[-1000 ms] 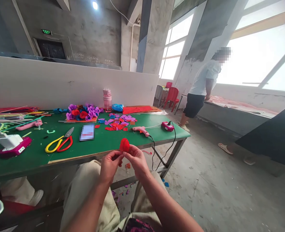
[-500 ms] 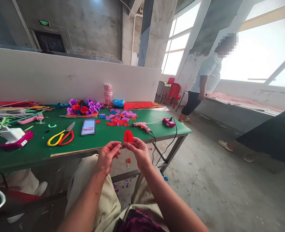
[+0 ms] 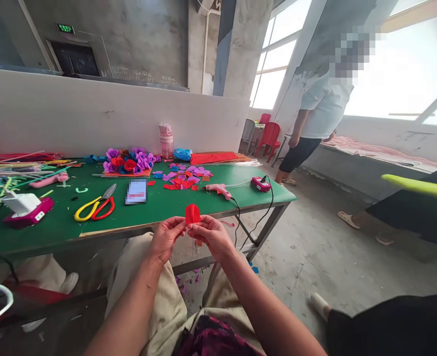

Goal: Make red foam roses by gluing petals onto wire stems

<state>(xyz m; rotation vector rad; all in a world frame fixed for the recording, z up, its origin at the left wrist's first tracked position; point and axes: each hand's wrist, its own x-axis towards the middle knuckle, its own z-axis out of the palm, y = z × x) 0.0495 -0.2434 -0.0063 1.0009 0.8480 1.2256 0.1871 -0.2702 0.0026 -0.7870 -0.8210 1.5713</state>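
Over my lap, just off the table's front edge, I hold up a rounded red paper petal (image 3: 193, 213) with a crease down its middle. My left hand (image 3: 167, 238) pinches its lower left edge between thumb and fingers. On the other side, my right hand (image 3: 213, 236) grips its base, fingers closed. A thin pale strand or wire hangs below the fingers; what it is stays unclear. On the table beyond lie loose petals (image 3: 187, 177) in purple, red and blue, and a pink glue gun (image 3: 219, 191). Made-up paper flowers (image 3: 129, 163) sit farther back.
Yellow-and-red-handled scissors (image 3: 94, 206), a phone (image 3: 136, 192), a pink bottle (image 3: 165, 141) and two power strips (image 3: 260, 184) are on the green table (image 3: 159, 198). Stems pile at the left. A person (image 3: 324, 106) stands at the right; another person's dark clothing (image 3: 389, 326) is nearer.
My left fingers came away from the petal, then closed on its edge again. The standing person turned and straightened. Someone in dark clothing and a yellow-green object entered at the right.
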